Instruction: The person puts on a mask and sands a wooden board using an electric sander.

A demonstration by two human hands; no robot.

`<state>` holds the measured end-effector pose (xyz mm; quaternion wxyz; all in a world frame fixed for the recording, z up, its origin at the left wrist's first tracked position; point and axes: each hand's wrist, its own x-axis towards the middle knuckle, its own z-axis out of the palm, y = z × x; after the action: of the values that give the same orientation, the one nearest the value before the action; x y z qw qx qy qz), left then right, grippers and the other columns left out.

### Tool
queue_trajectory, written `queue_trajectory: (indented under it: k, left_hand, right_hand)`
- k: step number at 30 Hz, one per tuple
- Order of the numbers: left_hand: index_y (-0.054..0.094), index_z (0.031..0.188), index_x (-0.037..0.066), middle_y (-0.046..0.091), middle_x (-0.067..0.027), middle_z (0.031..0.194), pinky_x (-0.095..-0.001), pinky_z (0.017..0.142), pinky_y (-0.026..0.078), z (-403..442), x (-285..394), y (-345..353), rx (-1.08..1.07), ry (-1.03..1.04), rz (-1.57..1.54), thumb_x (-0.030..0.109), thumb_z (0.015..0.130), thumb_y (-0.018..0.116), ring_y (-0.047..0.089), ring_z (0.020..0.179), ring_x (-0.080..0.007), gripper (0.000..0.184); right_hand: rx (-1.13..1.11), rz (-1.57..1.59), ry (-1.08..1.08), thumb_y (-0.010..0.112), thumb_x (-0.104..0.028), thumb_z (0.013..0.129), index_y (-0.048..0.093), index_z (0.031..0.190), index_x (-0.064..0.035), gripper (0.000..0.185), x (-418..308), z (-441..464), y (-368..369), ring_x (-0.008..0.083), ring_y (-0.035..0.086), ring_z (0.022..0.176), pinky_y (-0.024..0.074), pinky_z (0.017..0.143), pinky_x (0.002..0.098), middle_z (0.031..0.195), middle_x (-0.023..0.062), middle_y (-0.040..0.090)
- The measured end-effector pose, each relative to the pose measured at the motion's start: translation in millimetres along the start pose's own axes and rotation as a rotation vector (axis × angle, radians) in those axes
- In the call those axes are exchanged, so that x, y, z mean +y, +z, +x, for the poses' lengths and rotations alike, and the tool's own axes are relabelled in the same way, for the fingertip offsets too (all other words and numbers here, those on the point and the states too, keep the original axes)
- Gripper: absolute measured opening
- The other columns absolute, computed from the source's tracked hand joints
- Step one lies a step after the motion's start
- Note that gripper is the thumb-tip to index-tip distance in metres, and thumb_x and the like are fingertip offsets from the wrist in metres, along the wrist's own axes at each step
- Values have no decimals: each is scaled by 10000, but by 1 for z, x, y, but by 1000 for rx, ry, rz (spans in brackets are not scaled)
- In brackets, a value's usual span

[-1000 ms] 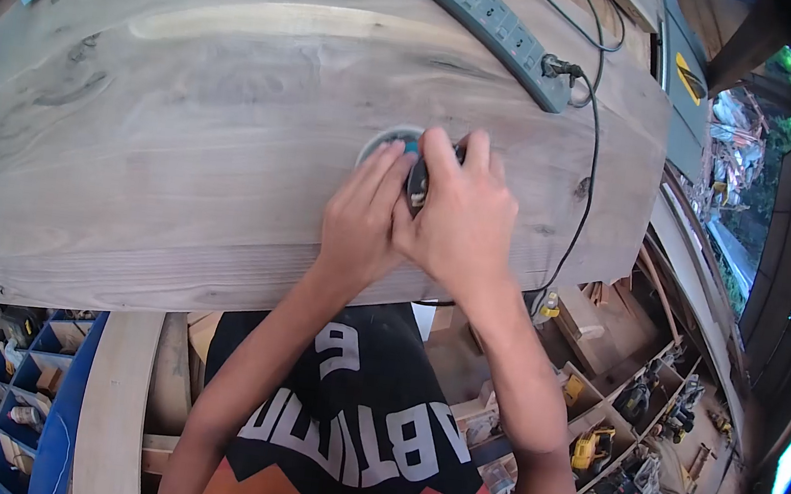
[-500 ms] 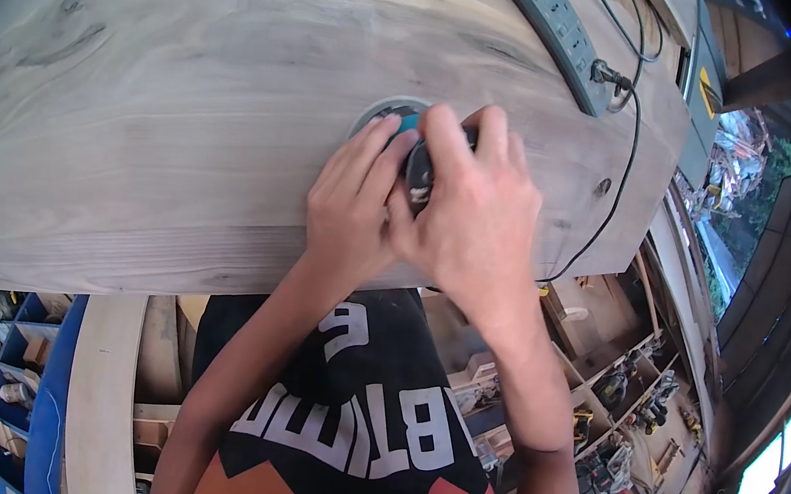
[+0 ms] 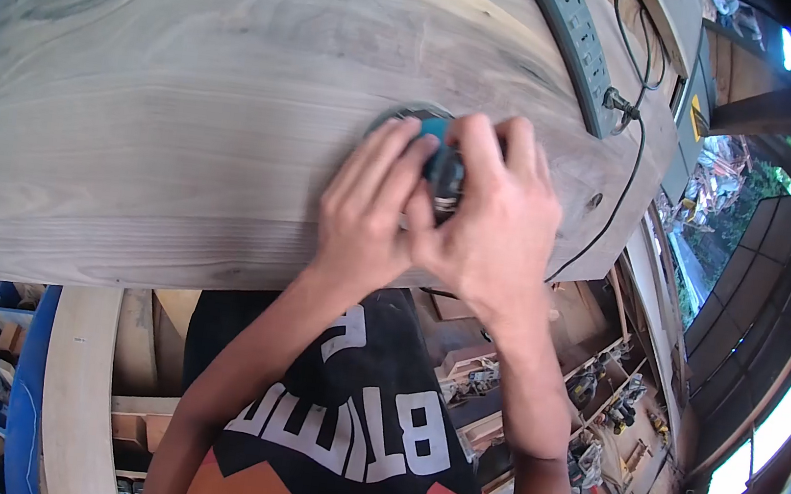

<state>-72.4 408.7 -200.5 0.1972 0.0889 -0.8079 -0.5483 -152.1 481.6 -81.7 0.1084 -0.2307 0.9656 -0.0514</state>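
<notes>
A power sander [image 3: 446,169] with a teal and black body and a round base rests on a wide wooden slab [image 3: 184,122]. Pressed against its left side, my left hand [image 3: 373,207] has its fingers together over the teal part. My right hand [image 3: 499,210] wraps round the black body from the right, its fingers bent over the top. The two thumbs lie close together. Both hands cover much of the tool, and its underside is hidden against the wood.
A grey power strip [image 3: 573,47] lies on the slab's far right, a plug [image 3: 618,104] in its end. A black cord [image 3: 618,200] runs down over the slab's right edge. Below left is a blue compartment shelf [image 3: 27,389]; tools [image 3: 623,403] lie below right.
The view has shifted, so the power strip appears further right. Both hands stay on the sander, which sits nearer the slab's front edge in the picture, with more of its teal body showing.
</notes>
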Motion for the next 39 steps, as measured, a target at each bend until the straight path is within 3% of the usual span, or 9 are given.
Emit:
queue_trajectory:
  k: [3,4,11,14,19,24,32,36,39]
  left_hand:
    - [678,1273,-23,668,-231,1334,-476,1028,552,2,-10,-19,-17,-42,-4,141,847,748,664,1227,-420,462]
    - [677,1278,-27,668,-233,1334,-474,1025,554,2,-7,-24,-51,-94,-14,133,854,741,666,1225,-419,457]
    - [668,1308,-7,650,-212,1376,-452,1045,542,-2,6,31,-58,38,-28,63,864,708,643,1275,-392,451]
    - [639,1345,-30,651,-222,1375,-452,1052,536,-1,19,39,-143,-1,-16,74,898,700,644,1277,-390,464]
    - [609,1357,-94,651,-250,1383,-449,1073,523,-26,-4,11,-212,-266,-90,66,942,675,635,1299,-398,449]
    - [635,1340,-51,648,-238,1383,-458,1065,527,1,8,18,-188,-79,-34,54,906,686,638,1289,-395,449]
    - [653,1312,-33,651,-240,1368,-470,1047,533,-6,-9,11,-66,-29,-8,93,852,745,637,1282,-405,486]
    - [660,1307,-20,653,-233,1368,-477,1056,530,-3,-7,40,4,103,3,92,820,759,633,1287,-404,509]
    - [669,1297,-5,653,-223,1373,-479,1059,530,-1,16,66,-114,102,-20,98,782,770,634,1281,-407,536]
  right_hand:
    - [29,71,-22,757,-160,721,618,1028,-97,343,-23,3,5,378,622,847,548,641,470,986,175,557]
    - [36,96,-42,760,-166,731,614,1033,-108,340,-25,3,5,375,613,855,547,606,459,1013,176,550]
    - [37,68,84,768,-161,736,603,1056,-120,362,30,-14,-4,382,613,878,545,638,486,1007,168,543]
    - [48,89,94,773,-158,717,610,1061,-131,383,45,-17,-2,375,616,899,545,636,489,1008,151,551]
    - [109,151,27,769,-150,716,612,1044,-132,364,15,-11,8,371,619,912,553,631,477,998,147,556]
    - [100,91,61,756,-161,740,603,1043,-136,340,32,-12,5,388,613,913,553,636,492,1004,156,555]
    - [112,92,-8,755,-184,747,596,1040,-124,339,1,-7,12,410,622,878,552,640,505,974,172,560]
    - [121,44,58,766,-173,741,600,1061,-122,364,33,-15,9,426,624,903,551,673,520,1003,187,559]
    - [86,46,154,782,-162,729,593,1085,-126,405,70,-30,1,441,628,947,563,700,540,1058,206,553]
